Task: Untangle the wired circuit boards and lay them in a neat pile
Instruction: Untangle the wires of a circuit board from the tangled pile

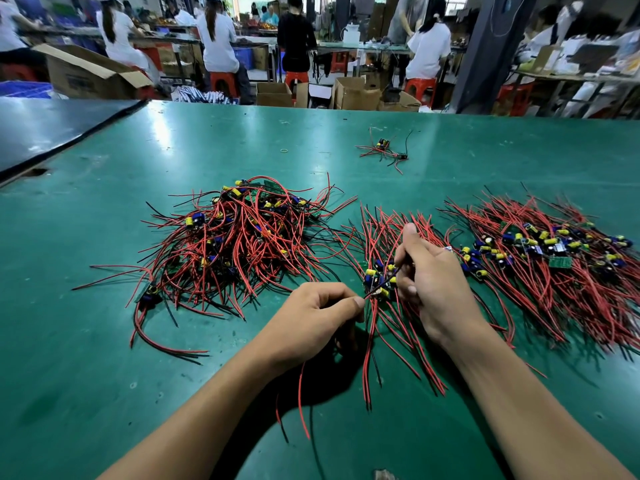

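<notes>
No readable writing, brand or label anywhere; boards too small and blurred. Left hand (317, 315) comes in from bottom centre, palm down, fingers curled, thumb and forefinger pinched on a thin black wire (381, 286) that runs taut up and right to the right hand (431, 282). Right hand is angled in from bottom right, back of hand up, forefinger extended away over the wires, thumb and remaining fingers closed on the other end of that same wire. Both grips clenched on the wire, nothing loose in the palms that I can see. Directly between the two grips, touching the table (104, 358), sits a small bundle of circuit boards (377, 280) with yellow and blue parts, red leads fanning both beyond the right grip and back toward the wrists. Left of the left grip, well apart: one big tangled heap (235, 237) of boards with red and black wires, unsorted. Right of the right grip, just beside: one combed pile (554, 258), boards in a rough row, wires lying mostly parallel. Far beyond both grips: one small stray cluster (382, 150) of a few boards and wires, and near it one small yellow ring (284, 151) on the green mat. Count: two hands, four groups of boards; single boards not countable. Beyond the table, several people sit on red stools (223, 81) among cardboard boxes (90, 72).
</notes>
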A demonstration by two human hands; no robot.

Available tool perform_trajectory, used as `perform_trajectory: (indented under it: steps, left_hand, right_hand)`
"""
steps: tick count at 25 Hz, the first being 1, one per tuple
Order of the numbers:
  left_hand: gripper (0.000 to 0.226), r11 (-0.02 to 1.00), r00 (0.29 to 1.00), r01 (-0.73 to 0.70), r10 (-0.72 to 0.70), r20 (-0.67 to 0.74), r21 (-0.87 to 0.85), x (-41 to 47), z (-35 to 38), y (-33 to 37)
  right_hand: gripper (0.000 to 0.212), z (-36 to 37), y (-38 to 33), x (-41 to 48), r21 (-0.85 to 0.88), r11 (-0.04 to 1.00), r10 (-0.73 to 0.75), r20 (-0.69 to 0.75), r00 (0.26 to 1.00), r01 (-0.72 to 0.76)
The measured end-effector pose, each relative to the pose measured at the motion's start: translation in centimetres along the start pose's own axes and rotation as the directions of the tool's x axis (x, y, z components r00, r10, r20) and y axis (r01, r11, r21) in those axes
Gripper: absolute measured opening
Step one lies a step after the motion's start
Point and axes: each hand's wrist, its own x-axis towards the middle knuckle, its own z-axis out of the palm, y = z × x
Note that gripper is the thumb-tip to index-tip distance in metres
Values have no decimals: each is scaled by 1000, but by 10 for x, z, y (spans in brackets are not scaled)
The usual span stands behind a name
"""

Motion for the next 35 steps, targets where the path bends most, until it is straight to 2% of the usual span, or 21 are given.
perform_trajectory:
  steps: [3, 6, 8, 11, 15, 19, 22, 25, 27, 29, 33, 35]
  left_hand:
    - [27, 1000, 1000, 18, -18, 2, -11, 0, 0, -1]
    - [27, 999, 1000, 27, -27, -13, -43, 0, 0, -2]
    - [24, 998, 999, 14, -17, -48, -58, 1, 1, -4]
    - [16, 997, 997, -27, 21, -81, -71, 2, 2, -6]
    - [22, 996, 998, -29, 24, -60, -82, 2, -1, -5]
    - [22, 991, 1000, 14, -12, 14, -130, 0, -4, -3]
    - [20, 993, 1000, 16, -13, 22, -116, -1, -4, -2]
    - [20, 995, 1000, 18, -16, 17, -103, 0, -4, -2]
    - [20, 995, 1000, 19, -18, 13, -98, 0, -4, -2]
    - [19, 994, 1000, 18, -18, -1, -107, 0, -5, -3]
    - [20, 980, 997, 34, -47, -64, -198, 2, -6, -5]
    - [22, 959, 992, 61, -90, -94, -277, 3, -5, -6]
  right_hand:
    - [56, -2, 1, 0, -55, 998, 27, 16, 1000, -26]
    - [48, -3, 2, -1, -55, 998, -29, 47, 998, 31]
    - [44, -1, 4, -6, -200, 974, -80, 120, 990, 103]
    - [36, 7, 12, -15, -444, 871, -123, 215, 969, 209]
    - [34, 10, 11, -15, -523, 812, -179, 201, 963, 260]
    - [35, -3, 3, -7, -575, 768, -271, 106, 957, 282]
    - [42, -12, 4, 1, -656, 688, -333, 94, 938, 310]
    - [30, -11, 4, 1, -682, 647, -381, 97, 920, 340]
    - [27, -10, 4, 2, -670, 652, -392, 100, 914, 354]
    - [30, -11, 6, 3, -627, 701, -354, 107, 929, 339]
    - [67, -16, 6, 3, -418, 881, -218, 56, 974, 221]
    - [81, -19, 3, 1, -400, 889, -202, 88, 975, 221]
